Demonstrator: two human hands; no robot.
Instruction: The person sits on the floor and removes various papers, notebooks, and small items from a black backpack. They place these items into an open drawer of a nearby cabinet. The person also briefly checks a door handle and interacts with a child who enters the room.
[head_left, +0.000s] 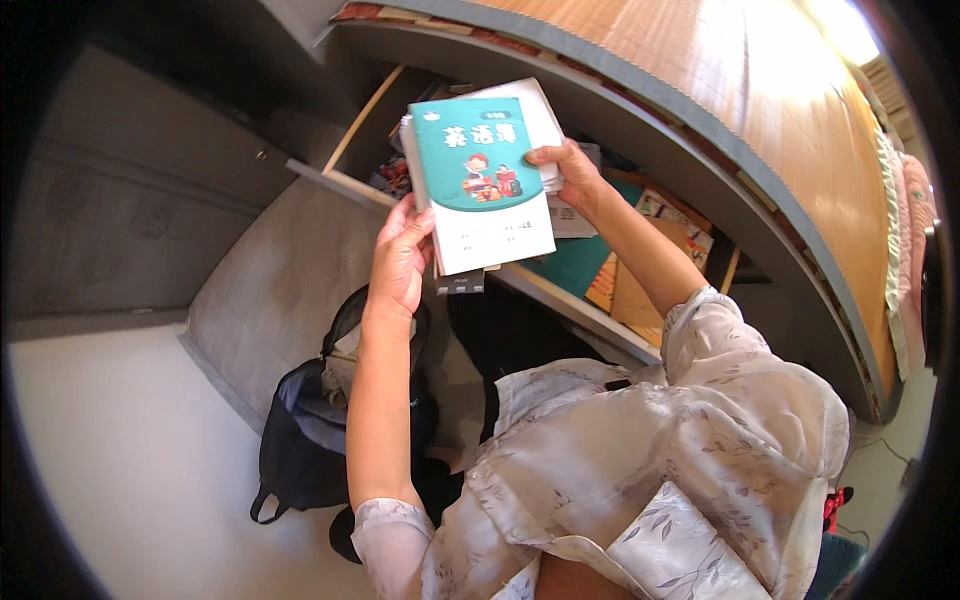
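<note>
Both my hands hold a stack of exercise books (484, 154) above an open drawer. The top one has a teal and white cover with printed writing and cartoon children. My left hand (401, 255) grips the stack's lower left edge, thumb at the side. On the right edge, my right hand (571, 171) presses its thumb on the cover, its other fingers mostly hidden underneath. White paper edges (540, 101) stick out behind the teal book. A dark grey printed item (461, 282) shows below the stack's bottom edge; I cannot tell whether it belongs to the stack.
The pulled-out drawer (547, 292) holds papers, a teal folder (574, 266) and a brown cardboard piece (651, 281). An unzipped black backpack (304, 442) stands on the floor at lower left. The bed's wooden-slat mat (675, 67) overhangs the drawer. A grey panel (255, 262) stands left.
</note>
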